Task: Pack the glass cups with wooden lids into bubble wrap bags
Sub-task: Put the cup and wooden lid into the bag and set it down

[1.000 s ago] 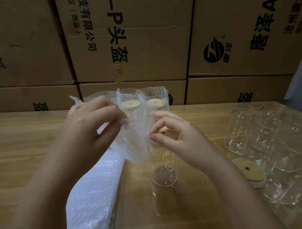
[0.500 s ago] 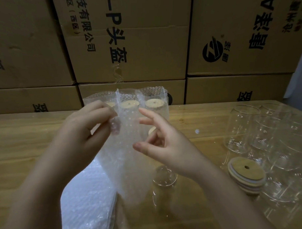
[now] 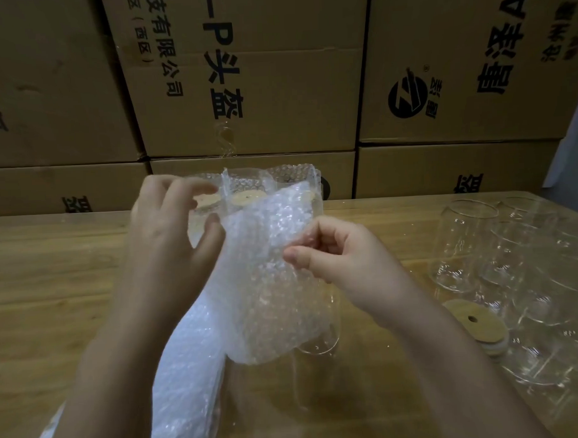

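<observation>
Watching the head feed here: both hands are up off the worktop (image 3: 53, 276) with one bubble wrap bag (image 3: 267, 285) held between them, so I'll use that bag as my reference. The left hand (image 3: 170, 242) has its thumb and curled fingers pinching the bag's upper left edge. The right hand (image 3: 341, 259) is curled up tight, pinching the bag's right edge between thumb and forefinger. The bag hangs down crumpled, and I can't tell if its mouth is open.

Just behind the bag's lower right corner stands a glass cup (image 3: 318, 345); only its base and a bit of wall show, the rest is hidden. Down left of the bag lies a flat stack of bubble wrap bags (image 3: 185, 370). Behind the bag's top edge, three packed cups (image 3: 247, 194) stand in a row, wooden lids showing through the wrap. Well off to the right of the bag is a cluster of empty glass cups (image 3: 462, 245), with a small stack of wooden lids (image 3: 474, 323) in front of them. Cardboard boxes (image 3: 243, 73) wall off everything beyond the bag.
</observation>
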A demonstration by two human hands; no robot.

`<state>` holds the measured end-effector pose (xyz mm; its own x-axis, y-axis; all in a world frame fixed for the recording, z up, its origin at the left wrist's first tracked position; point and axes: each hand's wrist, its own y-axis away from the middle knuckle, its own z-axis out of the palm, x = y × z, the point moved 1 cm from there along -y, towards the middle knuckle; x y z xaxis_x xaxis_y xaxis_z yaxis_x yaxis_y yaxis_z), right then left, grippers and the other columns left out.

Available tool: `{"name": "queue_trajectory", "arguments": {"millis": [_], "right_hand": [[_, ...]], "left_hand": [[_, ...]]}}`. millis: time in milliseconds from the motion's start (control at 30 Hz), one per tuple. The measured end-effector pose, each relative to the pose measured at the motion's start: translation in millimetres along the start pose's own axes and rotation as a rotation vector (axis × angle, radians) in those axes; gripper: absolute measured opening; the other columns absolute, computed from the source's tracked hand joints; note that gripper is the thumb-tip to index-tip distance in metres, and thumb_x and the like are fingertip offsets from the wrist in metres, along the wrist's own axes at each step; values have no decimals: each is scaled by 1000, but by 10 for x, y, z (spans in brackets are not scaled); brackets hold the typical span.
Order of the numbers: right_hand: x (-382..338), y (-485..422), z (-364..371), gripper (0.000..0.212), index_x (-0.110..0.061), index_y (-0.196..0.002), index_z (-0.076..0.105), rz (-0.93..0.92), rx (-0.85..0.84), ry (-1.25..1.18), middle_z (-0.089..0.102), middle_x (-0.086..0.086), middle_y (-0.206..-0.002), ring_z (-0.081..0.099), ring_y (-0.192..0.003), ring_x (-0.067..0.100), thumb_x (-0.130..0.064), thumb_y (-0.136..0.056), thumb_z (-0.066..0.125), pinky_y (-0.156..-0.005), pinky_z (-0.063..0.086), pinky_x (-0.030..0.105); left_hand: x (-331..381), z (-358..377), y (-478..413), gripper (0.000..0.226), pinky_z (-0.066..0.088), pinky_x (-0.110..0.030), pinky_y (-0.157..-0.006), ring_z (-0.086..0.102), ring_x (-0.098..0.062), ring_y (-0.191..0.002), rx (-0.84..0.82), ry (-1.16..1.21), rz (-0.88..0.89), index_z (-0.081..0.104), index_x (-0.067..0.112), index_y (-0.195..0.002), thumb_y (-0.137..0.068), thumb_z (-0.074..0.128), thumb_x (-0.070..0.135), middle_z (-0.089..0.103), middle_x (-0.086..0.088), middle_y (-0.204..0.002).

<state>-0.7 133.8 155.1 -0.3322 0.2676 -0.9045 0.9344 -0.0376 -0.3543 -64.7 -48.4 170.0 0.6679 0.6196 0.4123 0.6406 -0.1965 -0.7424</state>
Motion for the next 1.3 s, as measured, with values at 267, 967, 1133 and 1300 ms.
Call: {"name": "queue_trajectory", "arguments": {"millis": [267, 967, 1133, 1300], "right_hand": [[8, -7, 74, 32, -29, -63, 45, -64, 181, 233, 54, -21, -58, 48, -54, -4, -26, -83, 71, -51, 38, 12], [-97, 42, 52, 15, -28, -76, 57, -164, 112, 377, 58, -18, -67, 52, -59, 0, -29, -85, 68, -55, 41, 14], [-98, 47, 47, 19, -24, -73, 56, -75, 65, 134, 63, -3, -70, 60, -72, 23, -31, -85, 69, -70, 54, 41], [-103, 46, 60, 16, -25, -75, 57, -88, 57, 116, 65, 1, -75, 62, -72, 18, -27, -84, 70, -68, 53, 36]], "left_hand": [[337, 102, 89, 38, 56, -32, -59, 64, -5, -67, -345, 270, -60, 58, 32, -77, -69, 51, 69, 65, 19, -80], [376, 144, 91, 5, 58, -44, -66, 69, -9, -66, -230, 392, -220, 61, 21, -76, -80, 62, 18, 69, 9, -71], [338, 94, 70, 9, 59, -28, -57, 70, -10, -64, -205, 475, -256, 62, 12, -78, -85, 63, 8, 71, 2, -70], [412, 80, 76, 26, 57, -23, -53, 71, -11, -67, -328, 599, -293, 66, 13, -83, -77, 68, 38, 72, 2, -74]]}}
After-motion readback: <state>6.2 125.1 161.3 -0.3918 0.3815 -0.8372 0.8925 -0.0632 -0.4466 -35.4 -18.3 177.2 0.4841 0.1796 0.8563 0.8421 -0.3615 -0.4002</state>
